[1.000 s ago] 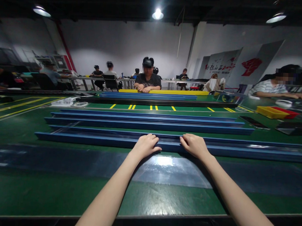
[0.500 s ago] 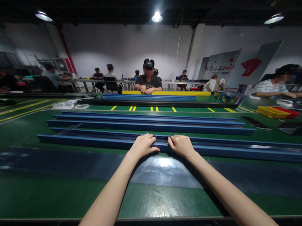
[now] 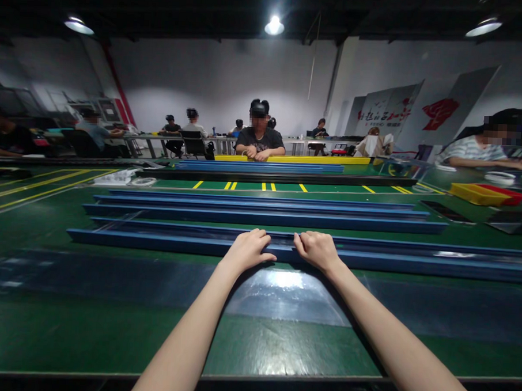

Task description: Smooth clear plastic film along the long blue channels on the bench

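A long blue channel rail [image 3: 146,241] lies across the green table in front of me. My left hand [image 3: 249,250] grips its near wall, fingers curled over the top edge. Close beside it, my right hand [image 3: 317,250] holds the same wall in the same way. Behind this rail lies a second blue rail [image 3: 260,217], and a third blue rail [image 3: 260,202] further back. A dark glossy strip [image 3: 88,280] runs along the table between me and the rail.
A person sits opposite behind a yellow rail [image 3: 314,159] and more blue rails [image 3: 257,167]. Yellow and red trays [image 3: 477,193] stand at the right near another seated person. Plastic bags [image 3: 119,178] lie at the left. More people sit at tables in the back.
My right hand has slid left along the rail and now sits close beside my left hand. The left hand has stayed in place.
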A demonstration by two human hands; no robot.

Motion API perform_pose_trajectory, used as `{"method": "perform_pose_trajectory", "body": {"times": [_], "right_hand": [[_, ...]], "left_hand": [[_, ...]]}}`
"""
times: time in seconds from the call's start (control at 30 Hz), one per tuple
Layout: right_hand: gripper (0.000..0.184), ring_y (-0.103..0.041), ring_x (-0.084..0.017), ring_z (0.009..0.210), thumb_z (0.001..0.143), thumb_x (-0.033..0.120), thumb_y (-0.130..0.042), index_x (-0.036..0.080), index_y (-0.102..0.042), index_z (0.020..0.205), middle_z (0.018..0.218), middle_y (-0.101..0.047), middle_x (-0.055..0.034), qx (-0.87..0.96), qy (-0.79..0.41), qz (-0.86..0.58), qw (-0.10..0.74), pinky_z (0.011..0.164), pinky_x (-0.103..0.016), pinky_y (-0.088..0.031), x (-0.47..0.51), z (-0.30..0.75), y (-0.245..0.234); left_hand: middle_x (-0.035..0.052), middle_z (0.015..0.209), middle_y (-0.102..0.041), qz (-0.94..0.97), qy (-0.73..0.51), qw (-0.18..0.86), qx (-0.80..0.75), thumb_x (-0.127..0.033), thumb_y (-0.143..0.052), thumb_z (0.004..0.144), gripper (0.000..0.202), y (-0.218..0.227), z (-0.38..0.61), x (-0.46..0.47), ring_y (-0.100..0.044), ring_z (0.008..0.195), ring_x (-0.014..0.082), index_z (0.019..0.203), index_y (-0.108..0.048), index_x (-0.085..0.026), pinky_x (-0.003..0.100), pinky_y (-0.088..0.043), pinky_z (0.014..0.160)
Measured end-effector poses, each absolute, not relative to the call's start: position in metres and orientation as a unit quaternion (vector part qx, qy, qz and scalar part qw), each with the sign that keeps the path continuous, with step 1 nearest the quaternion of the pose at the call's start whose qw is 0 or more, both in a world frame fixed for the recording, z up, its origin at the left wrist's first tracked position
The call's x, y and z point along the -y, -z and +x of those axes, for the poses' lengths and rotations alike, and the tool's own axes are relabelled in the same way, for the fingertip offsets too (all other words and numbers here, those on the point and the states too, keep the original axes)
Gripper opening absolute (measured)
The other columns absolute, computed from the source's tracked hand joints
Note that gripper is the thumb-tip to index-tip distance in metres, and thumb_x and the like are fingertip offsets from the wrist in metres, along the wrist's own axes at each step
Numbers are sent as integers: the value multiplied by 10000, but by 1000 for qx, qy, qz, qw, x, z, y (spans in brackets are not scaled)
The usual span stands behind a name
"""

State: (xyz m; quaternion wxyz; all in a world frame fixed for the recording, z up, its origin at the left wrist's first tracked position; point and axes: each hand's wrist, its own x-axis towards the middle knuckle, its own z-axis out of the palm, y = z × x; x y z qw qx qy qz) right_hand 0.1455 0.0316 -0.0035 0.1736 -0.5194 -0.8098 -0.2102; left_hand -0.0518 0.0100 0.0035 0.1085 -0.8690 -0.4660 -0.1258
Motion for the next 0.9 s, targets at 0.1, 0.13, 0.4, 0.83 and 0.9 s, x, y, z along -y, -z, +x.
{"method": "perform_pose_trajectory", "body": {"times": [0.1,0.13,0.4,0.83,0.9], "right_hand": [[496,-582,-148,544,855,324,-258,146,-662,630,647,-665,-90,801,210,-534,172,468,-252,-236,-32,149,3],[490,-584,-149,542,850,315,-264,146,-664,621,649,-667,-92,795,210,-543,171,466,-252,-237,-33,152,3],[436,-598,-173,567,804,294,-318,165,-659,565,645,-674,-86,751,213,-601,170,468,-257,-259,-33,177,4],[447,-602,-181,590,811,311,-306,176,-666,584,665,-677,-79,745,196,-612,177,465,-253,-237,-32,178,5],[449,-603,-179,593,813,311,-303,175,-667,587,667,-677,-77,746,193,-613,177,466,-253,-234,-31,178,5]], "left_hand": [[34,894,-553,-871,135,108,461,-489,-542,736,322,-1,-52,-11,-505,853,174,831,-529,-181,264,-408,698],[35,898,-550,-872,137,108,457,-493,-538,738,326,0,-51,-11,-501,857,174,832,-528,-181,266,-407,704],[30,921,-564,-894,142,92,415,-430,-551,755,268,2,-46,-11,-493,894,172,856,-532,-182,266,-404,747],[11,846,-628,-889,132,95,427,-398,-514,792,229,3,-43,-13,-535,829,166,890,-571,-199,252,-399,696],[13,828,-627,-888,127,95,433,-409,-504,796,240,3,-43,-12,-537,805,164,888,-575,-199,247,-395,666]]}}
